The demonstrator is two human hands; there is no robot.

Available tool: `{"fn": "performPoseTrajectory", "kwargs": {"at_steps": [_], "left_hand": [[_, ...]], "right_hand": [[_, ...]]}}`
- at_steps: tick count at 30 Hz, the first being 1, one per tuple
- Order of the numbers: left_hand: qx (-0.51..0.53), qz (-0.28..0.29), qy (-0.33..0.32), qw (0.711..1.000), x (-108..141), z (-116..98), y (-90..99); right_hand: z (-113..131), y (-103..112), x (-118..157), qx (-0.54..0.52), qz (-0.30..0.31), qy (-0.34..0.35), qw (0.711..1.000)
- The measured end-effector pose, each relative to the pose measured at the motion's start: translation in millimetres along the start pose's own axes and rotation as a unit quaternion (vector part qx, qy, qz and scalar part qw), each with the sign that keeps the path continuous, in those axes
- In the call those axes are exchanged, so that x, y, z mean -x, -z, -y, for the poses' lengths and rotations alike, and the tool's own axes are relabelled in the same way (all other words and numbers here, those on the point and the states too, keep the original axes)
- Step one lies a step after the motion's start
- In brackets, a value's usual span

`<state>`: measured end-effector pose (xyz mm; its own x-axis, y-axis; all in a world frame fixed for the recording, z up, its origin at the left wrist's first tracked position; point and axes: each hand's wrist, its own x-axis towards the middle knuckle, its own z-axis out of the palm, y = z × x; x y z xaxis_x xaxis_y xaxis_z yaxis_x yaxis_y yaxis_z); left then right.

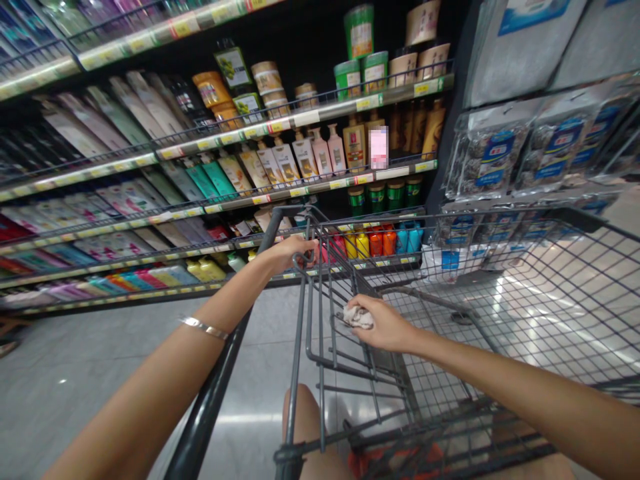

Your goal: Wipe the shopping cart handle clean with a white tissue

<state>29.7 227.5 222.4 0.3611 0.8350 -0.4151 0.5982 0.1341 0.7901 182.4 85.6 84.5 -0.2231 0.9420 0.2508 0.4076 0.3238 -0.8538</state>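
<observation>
A grey wire shopping cart (pixel 500 287) stands in front of me, its dark push handle (pixel 215 400) running along my left side. My left hand (pixel 297 252) is closed around a metal wire of the cart's folding rear frame, near the far end of the handle. A crumpled whitish cloth (pixel 359 316) is gripped in my right hand (pixel 383 323), which is over the cart's wire rear panel. Whether the cloth presses on the wires is hard to tell. A silver bracelet circles my left forearm.
Beyond the cart stand store shelves (pixel 300 120) with rows of bottles and tubs. Packs of metal scourers (pixel 495 153) hang at the right. Below is a shiny grey tiled floor (pixel 125 360). Something orange-red (pixel 400 460) shows beneath the cart, and my leg is behind it.
</observation>
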Motion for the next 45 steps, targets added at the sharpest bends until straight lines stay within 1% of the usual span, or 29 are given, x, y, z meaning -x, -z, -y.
{"fn": "performPoseTrajectory", "kwargs": {"at_steps": [4,8,10,12,15,18,21,22,24,26,30,32,35,37,42,45], "left_hand": [[0.002,-0.008,0.001,1.0,1.2,-0.4,-1.0],[0.005,-0.015,0.013,1.0,2.0,-1.4,-2.1],[0.007,-0.016,0.014,1.0,2.1,-1.8,-2.6],[0.009,-0.018,0.012,1.0,1.5,-1.7,-2.7],[0.007,-0.022,0.013,1.0,-0.6,-0.7,-1.7],[-0.003,-0.021,0.018,1.0,-3.1,0.4,-0.1],[-0.008,-0.022,0.015,1.0,-5.9,2.2,1.5],[-0.007,-0.021,0.012,1.0,-7.2,3.2,2.0],[-0.004,-0.016,0.006,1.0,-10.7,6.1,3.4],[0.001,-0.007,-0.002,1.0,-14.7,9.5,4.9],[-0.001,-0.001,-0.013,1.0,-17.5,12.8,6.5],[-0.005,0.0,-0.009,1.0,-14.6,11.2,6.1],[-0.006,0.004,-0.005,1.0,-9.2,7.5,4.8],[-0.01,0.002,-0.004,1.0,-7.7,6.0,4.1],[-0.015,-0.004,-0.003,1.0,-8.5,6.0,3.5],[-0.011,0.007,-0.016,1.0,-6.1,4.9,3.5]], "right_hand": [[5.5,1.9,-0.1,0.078,0.032,0.018,0.996],[4.6,2.6,-2.8,0.127,0.055,-0.001,0.99],[1.3,3.8,-3.5,0.157,0.082,-0.013,0.984],[-3.3,5.7,-3.6,0.21,0.129,-0.038,0.968],[-9.3,9.2,-3.5,0.259,0.186,-0.105,0.942],[-11.2,11.4,-3.2,0.28,0.189,-0.16,0.928],[-13.4,9.3,-1.1,0.321,0.183,-0.205,0.906],[-15.3,7.5,0.1,0.316,0.183,-0.221,0.904],[-19.9,3.1,2.4,0.278,0.182,-0.251,0.909],[-23.2,-0.6,3.3,0.218,0.181,-0.287,0.915],[-17.9,-0.2,1.1,0.081,0.188,-0.364,0.909],[-12.2,3.6,-0.2,0.001,0.182,-0.393,0.901],[-7.4,9.0,-1.1,-0.107,0.181,-0.432,0.877],[-7.4,10.6,-1.3,-0.13,0.175,-0.444,0.869],[-5.2,10.2,-2.0,-0.126,0.143,-0.445,0.875],[1.7,10.9,-2.7,-0.162,0.163,-0.435,0.871]]}}
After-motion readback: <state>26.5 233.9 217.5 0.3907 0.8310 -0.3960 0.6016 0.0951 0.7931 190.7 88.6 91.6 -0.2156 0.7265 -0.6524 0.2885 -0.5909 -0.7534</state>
